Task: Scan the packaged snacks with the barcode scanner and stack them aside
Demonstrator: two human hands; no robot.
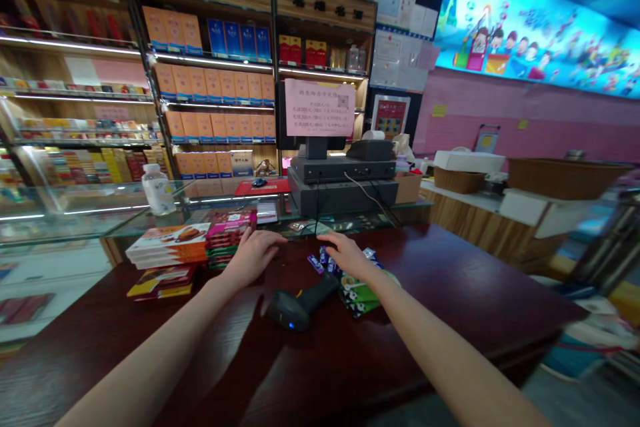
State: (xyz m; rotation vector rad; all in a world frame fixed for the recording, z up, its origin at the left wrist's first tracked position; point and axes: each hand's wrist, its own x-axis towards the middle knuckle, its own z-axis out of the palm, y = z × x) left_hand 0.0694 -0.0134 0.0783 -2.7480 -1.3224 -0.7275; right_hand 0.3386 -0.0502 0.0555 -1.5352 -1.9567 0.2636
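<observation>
My left hand lies flat on the dark red counter with its fingers stretched out, right beside a stack of flat snack boxes and pink packets. My right hand rests palm down, fingers spread, over several small blue-and-white candy wrappers. Green packets lie under my right wrist. A black handheld barcode scanner lies on the counter between my forearms, a blue light showing on it.
A cash register with a pink notice stands behind the counter. A glass case with a plastic bottle is at the left. Shelves of orange and blue boxes fill the back wall. Baskets sit at the right.
</observation>
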